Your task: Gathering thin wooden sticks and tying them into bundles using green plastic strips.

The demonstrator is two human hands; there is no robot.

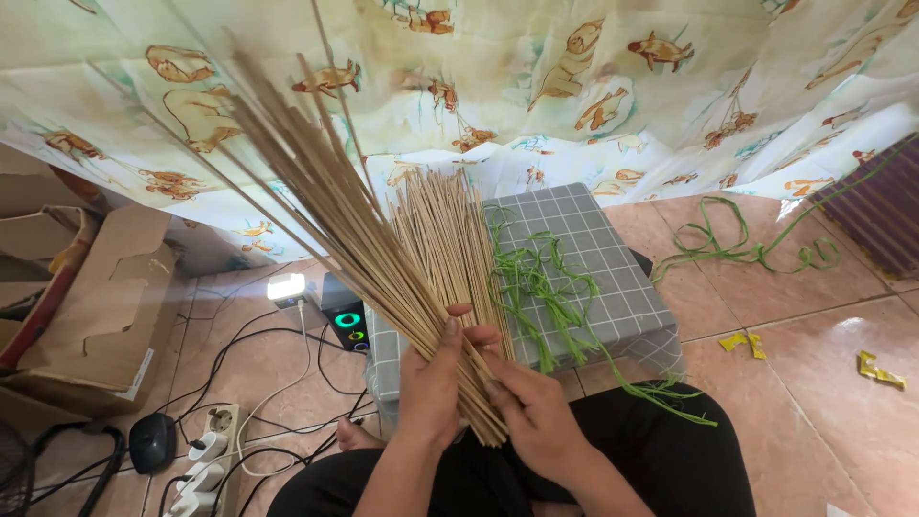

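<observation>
My left hand grips a thick bundle of thin bamboo sticks near its lower end; the sticks fan up and to the left. My right hand touches the bundle's lower end from the right, fingers on the sticks. More sticks lie spread behind, on a grey checked cushion. Green plastic strings lie tangled on that cushion, just right of my hands.
A cardboard box stands at the left. A power strip, black cables and a small device with a green ring light lie on the tiled floor. Another green string lies on tiles at right. A printed cloth hangs behind.
</observation>
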